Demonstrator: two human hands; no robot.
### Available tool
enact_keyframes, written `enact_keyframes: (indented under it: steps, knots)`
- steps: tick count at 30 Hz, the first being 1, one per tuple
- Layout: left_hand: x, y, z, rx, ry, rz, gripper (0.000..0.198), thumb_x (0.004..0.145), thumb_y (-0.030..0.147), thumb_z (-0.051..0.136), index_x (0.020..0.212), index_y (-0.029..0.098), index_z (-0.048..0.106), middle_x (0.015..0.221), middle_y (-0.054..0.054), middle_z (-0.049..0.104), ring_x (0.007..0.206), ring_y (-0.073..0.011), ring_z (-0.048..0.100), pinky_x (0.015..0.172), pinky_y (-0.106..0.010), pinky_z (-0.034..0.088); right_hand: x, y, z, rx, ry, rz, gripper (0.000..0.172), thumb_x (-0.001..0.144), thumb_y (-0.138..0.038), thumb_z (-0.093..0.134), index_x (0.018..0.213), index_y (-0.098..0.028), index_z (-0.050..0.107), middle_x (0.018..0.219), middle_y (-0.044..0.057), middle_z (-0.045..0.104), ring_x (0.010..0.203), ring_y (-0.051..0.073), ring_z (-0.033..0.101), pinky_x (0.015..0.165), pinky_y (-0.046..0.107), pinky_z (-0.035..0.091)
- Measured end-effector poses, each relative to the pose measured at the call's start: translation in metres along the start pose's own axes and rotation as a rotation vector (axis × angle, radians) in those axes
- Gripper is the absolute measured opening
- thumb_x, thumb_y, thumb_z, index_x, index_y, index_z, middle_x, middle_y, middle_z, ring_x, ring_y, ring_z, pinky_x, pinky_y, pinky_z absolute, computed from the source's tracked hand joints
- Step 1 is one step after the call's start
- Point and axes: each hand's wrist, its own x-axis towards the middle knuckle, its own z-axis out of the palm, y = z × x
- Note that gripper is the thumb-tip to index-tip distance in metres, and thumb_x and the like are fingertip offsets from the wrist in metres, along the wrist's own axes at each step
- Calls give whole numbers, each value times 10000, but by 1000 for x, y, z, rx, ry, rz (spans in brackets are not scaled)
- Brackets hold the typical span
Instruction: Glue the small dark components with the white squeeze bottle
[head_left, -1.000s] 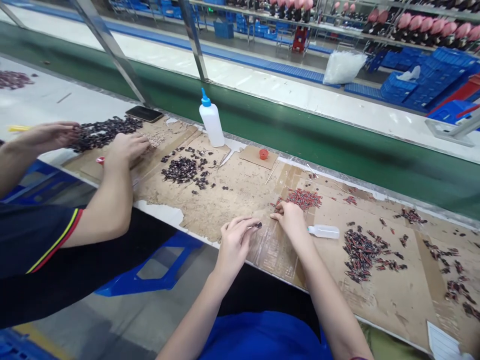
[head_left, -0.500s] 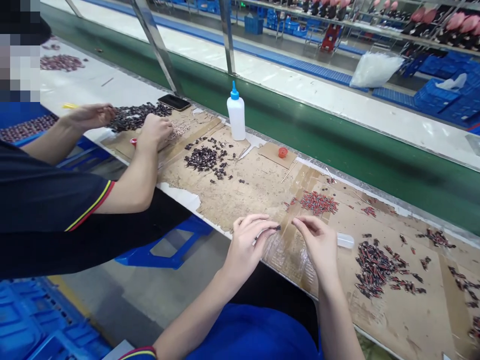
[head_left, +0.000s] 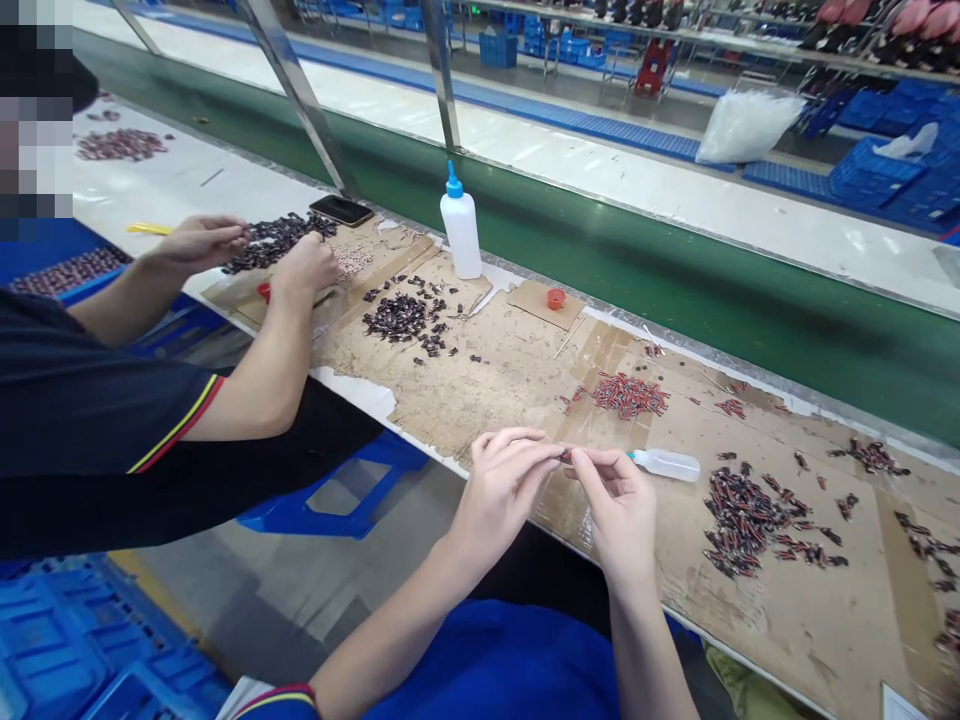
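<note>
Over the front edge of the table, my left hand (head_left: 499, 495) pinches a small dark part (head_left: 565, 455) between thumb and fingers. My right hand (head_left: 619, 505) meets it there, thumb and forefinger closed at the part's end; what they grip is hidden. Behind the right hand lies a small clear bottle (head_left: 669, 464) with a blue tip. A pile of small red-and-black pieces (head_left: 630, 396) is just beyond my hands. To the right is a pile of dark parts with red strips (head_left: 742, 520), and to the left a pile of black parts (head_left: 401, 318).
A white bottle with a blue nozzle (head_left: 460, 230) stands at the table's far edge, near a red cap (head_left: 556, 298) on cardboard. At left, a co-worker's hands (head_left: 304, 270) handle small parts beside a phone (head_left: 342, 210). A green belt (head_left: 600, 255) runs behind the table.
My right hand has moved left, closing the gap to the part in my left hand. The small bottle's blue tip now shows. The view has shifted slightly.
</note>
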Motion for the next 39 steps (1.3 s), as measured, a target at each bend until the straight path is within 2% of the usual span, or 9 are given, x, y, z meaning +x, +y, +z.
enact_keyframes:
  steps: [6,11,16,20,27,34,39]
  knots:
    - [1,0,0,-111,-15,-27,140,898,184,592,959,234,708,888,-32,757,939,-202,656,860,-370,467,-9,5,4,2,63,-88,172,761,-352,722,719,-195,665,782,42,728,775,173,692,751,317,572]
    - [4,2,2,-260,-45,-131,125,872,169,611,915,207,722,888,-53,741,917,-193,655,835,-337,515,-13,9,7,-12,126,-154,142,778,-319,703,729,-194,659,795,50,732,786,184,698,739,319,576]
    - [6,6,2,-339,-64,-186,134,848,146,609,891,200,724,892,-61,729,897,-185,661,829,-321,539,-14,9,3,-33,119,-142,133,780,-322,698,742,-196,676,819,61,735,820,203,699,775,347,574]
    - [6,4,6,-363,-70,-188,138,842,150,619,885,205,739,880,-67,740,891,-196,666,818,-336,553,-14,9,-1,-44,108,-108,166,771,-354,703,732,-195,681,840,71,734,834,212,692,782,361,570]
    - [4,-3,14,-401,-13,-189,138,823,141,652,851,215,765,823,-55,749,820,-184,672,764,-315,565,-15,15,-1,-29,144,-119,163,776,-346,700,726,-191,681,830,72,727,824,209,689,766,352,566]
    - [6,-1,17,-395,-32,-175,146,830,136,632,856,206,758,836,-57,751,830,-180,673,770,-314,566,-15,22,-1,-38,185,-136,158,793,-334,677,737,-186,689,866,85,731,856,216,695,794,370,571]
    - [6,3,19,-369,-70,-223,140,840,166,611,892,200,736,889,-67,735,873,-180,673,805,-314,555,-14,21,-9,-73,146,-144,136,794,-323,677,791,-194,720,897,83,742,864,216,698,814,379,576]
